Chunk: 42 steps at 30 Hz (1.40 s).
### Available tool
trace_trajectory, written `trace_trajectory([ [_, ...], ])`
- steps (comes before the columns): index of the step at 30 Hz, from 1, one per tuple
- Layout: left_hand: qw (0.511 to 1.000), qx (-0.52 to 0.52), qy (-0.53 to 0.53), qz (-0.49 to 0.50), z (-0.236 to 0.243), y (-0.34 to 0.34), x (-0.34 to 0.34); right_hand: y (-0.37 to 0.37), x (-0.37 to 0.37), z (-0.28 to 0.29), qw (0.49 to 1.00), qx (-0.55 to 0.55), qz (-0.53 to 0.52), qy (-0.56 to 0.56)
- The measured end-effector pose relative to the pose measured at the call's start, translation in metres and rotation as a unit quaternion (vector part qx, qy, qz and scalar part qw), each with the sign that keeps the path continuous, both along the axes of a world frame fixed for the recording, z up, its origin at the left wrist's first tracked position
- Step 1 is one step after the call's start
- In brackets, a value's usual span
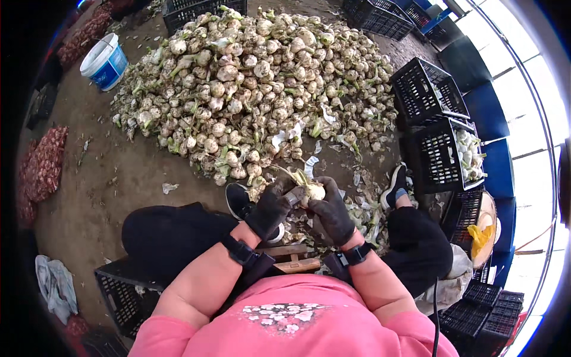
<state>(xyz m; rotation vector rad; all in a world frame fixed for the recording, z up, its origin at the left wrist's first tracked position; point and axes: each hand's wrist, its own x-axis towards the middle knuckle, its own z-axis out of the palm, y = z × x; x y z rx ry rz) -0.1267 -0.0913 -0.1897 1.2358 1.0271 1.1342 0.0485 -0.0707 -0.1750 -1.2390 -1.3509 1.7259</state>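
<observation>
My left hand (270, 205), in a dark glove, is closed around a small greyish item I cannot make out, against a pale bulb (313, 191) with green-yellow stalks, which looks like garlic. My right hand (330, 211), also gloved, grips that bulb from the right. Both hands are between my legs, just in front of a large heap of soil-marked bulbs (250, 83), with loose peelings (363, 217) on the ground below.
Black crates (431, 152) stand along the right, one holding white bulbs (470, 157); another crate (125, 297) is by my left leg. A white bucket (104, 62) and red mesh sacks (41, 175) lie leftward. A straw hat (485, 244) rests at the right.
</observation>
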Motion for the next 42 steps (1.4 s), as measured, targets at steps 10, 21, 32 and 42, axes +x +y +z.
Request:
trace_trajectory([
  [10,0.984,-0.17,-0.042,-0.035,-0.005,0.006,-0.002,0.001,0.001,-0.011,0.998,-0.023,-0.001,0.058],
  [21,0.978,-0.145,-0.149,0.031,-0.016,0.004,0.005,-0.004,-0.002,-0.014,0.997,0.056,-0.018,0.045],
  [32,0.994,-0.051,-0.088,-0.044,-0.031,0.002,0.002,-0.004,-0.003,-0.023,0.991,0.035,-0.021,0.128],
  [42,0.919,-0.205,-0.298,-0.154,-0.007,0.001,0.002,-0.001,-0.006,-0.024,0.976,-0.069,-0.074,0.191],
])
